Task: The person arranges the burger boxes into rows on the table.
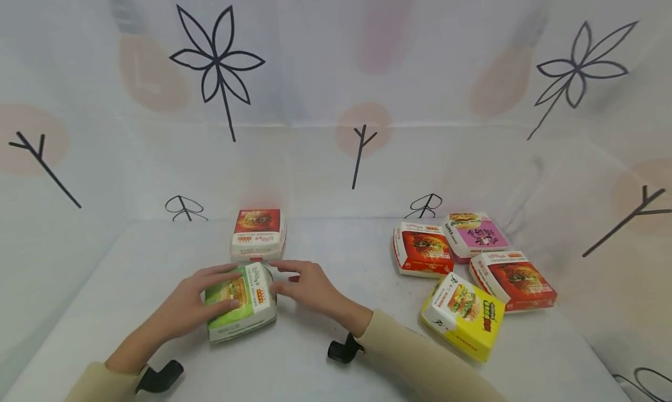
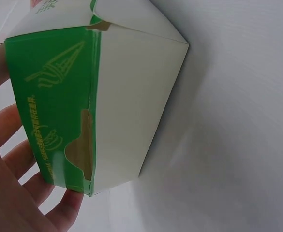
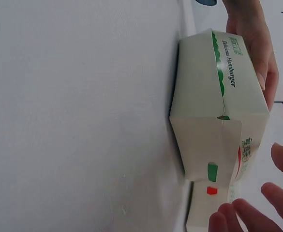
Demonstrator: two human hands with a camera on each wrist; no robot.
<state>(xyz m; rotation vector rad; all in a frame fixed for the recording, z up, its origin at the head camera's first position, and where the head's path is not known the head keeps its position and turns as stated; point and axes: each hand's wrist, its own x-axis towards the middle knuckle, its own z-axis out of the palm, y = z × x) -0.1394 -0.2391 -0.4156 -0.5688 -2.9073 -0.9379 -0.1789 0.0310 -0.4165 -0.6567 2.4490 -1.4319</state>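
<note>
Burger box, green & white, is prob. best gripped softly by its sides, b/c card can be dented, & left flat if it's turned. It's set on the table, just in front of a red-topped box; whether they touch can't be told. L hand is laid over its left side, w/ thumb & fingers spread & clamped on it. R hand is held by the far right corner, w/ thumb & fingers apart; any touch can't be told.

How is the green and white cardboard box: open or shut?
Shut: in the right wrist view, the box has its lid meeting its base at the green edge.
</note>
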